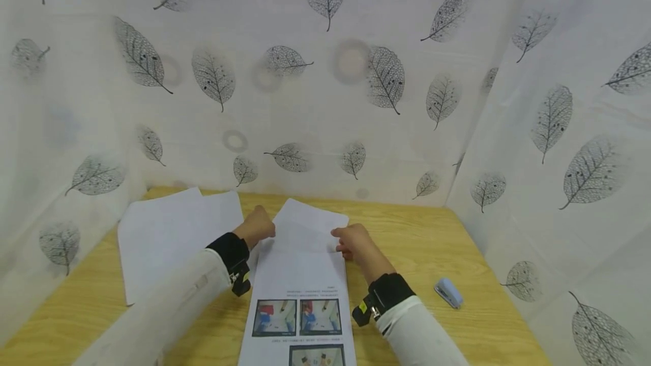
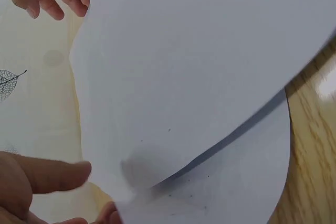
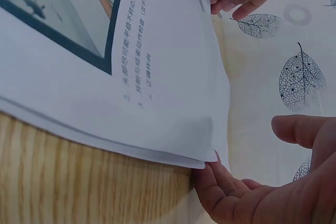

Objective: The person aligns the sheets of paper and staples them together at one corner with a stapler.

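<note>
A printed sheet of paper [image 1: 305,275] with photos and lines of text lies in the middle of the table. Beyond it, a white sheet [image 1: 307,222] shows, partly covered by the printed one. My left hand [image 1: 256,226] is at the left edge of the papers; in the left wrist view its thumb stands apart from them and its fingertips are by the edge, partly hidden. On the opposite side, my right hand [image 1: 354,242] touches the paper edges with its fingertips [image 3: 210,179], thumb raised away. Two layers of paper show there, slightly apart.
White sheets [image 1: 173,236] overlap each other on the table's left side. A light blue stapler [image 1: 448,292] sits on the wooden table [image 1: 407,242] to the right. Leaf-patterned curtains [image 1: 315,117] surround the table at the back and sides.
</note>
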### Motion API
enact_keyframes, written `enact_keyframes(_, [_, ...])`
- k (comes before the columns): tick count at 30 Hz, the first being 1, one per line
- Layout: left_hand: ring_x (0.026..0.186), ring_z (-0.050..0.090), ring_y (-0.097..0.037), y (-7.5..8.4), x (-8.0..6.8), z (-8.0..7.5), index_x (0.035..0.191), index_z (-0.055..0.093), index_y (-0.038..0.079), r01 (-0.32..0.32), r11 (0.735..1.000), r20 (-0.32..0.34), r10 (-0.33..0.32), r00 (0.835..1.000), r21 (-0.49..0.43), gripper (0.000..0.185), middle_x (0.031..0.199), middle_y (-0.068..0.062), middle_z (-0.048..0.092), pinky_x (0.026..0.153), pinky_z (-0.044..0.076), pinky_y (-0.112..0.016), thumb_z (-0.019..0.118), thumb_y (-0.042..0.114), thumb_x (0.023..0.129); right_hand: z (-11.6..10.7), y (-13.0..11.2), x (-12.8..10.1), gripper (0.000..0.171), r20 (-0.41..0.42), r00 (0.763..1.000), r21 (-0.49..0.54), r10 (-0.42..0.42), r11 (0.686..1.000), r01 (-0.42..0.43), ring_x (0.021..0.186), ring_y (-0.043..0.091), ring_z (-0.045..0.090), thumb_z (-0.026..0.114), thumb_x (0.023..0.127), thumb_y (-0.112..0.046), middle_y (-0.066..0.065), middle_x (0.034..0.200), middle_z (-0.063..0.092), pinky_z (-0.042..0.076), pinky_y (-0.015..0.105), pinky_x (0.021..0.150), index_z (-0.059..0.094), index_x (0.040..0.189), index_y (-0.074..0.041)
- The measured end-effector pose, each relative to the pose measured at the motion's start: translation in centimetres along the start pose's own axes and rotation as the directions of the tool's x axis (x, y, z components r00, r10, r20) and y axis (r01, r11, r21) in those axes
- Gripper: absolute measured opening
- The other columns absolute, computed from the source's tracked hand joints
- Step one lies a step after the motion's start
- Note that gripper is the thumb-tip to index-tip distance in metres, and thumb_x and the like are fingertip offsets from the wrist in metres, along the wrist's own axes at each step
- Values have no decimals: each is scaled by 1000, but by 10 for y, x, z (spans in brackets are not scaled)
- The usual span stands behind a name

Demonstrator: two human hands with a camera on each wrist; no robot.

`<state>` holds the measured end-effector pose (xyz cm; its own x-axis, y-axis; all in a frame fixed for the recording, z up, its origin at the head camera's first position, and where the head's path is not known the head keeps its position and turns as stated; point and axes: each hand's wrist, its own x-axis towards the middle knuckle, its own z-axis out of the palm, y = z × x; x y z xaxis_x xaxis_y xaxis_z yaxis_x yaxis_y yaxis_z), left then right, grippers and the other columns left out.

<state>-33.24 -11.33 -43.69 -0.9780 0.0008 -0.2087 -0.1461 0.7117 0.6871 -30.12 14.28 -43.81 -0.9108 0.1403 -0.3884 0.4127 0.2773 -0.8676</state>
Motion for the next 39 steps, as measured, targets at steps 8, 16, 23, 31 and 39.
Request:
enact_keyframes(8, [73,46,-26,-9,4,5,76,56,-4,-135,978,-67,147,987,157,5,82,-15,56,74,50,-37,51,-4,76,5,4,-2,73,4,999,-64,-44,997,44,88,25,66,70,93,-23,23,123,65,48,36,81,37,150,8])
enact_keyframes(16, [69,49,-25,-10,0,5,81,63,-4,-197,979,-166,202,965,48,17,74,-9,54,62,43,-33,46,-3,79,6,9,-2,72,-6,999,-41,-53,998,53,90,25,58,70,95,-21,19,115,62,49,36,82,35,152,7])
enact_keyframes(23, [101,58,-41,-10,4,-1,119,53,-14,-238,968,-226,215,950,-79,33,111,-29,60,93,49,-53,40,-1,91,5,10,2,69,-31,988,9,-151,989,151,93,24,61,65,98,-19,20,121,63,51,36,81,34,154,5])
enact_keyframes(31, [134,50,-41,-2,11,-2,144,44,-6,-293,935,-229,246,942,-202,51,142,-27,53,113,40,-54,38,-3,93,4,7,10,28,-117,930,77,-349,930,359,99,26,64,60,100,-8,19,114,65,57,37,83,59,124,6])
enact_keyframes(39, [111,57,-34,17,10,-12,115,53,1,-449,874,-360,364,859,-188,16,124,-20,60,100,48,-51,41,4,104,-7,-8,6,14,-229,841,36,-490,860,510,90,22,62,61,102,-13,11,97,65,53,31,75,63,106,0])
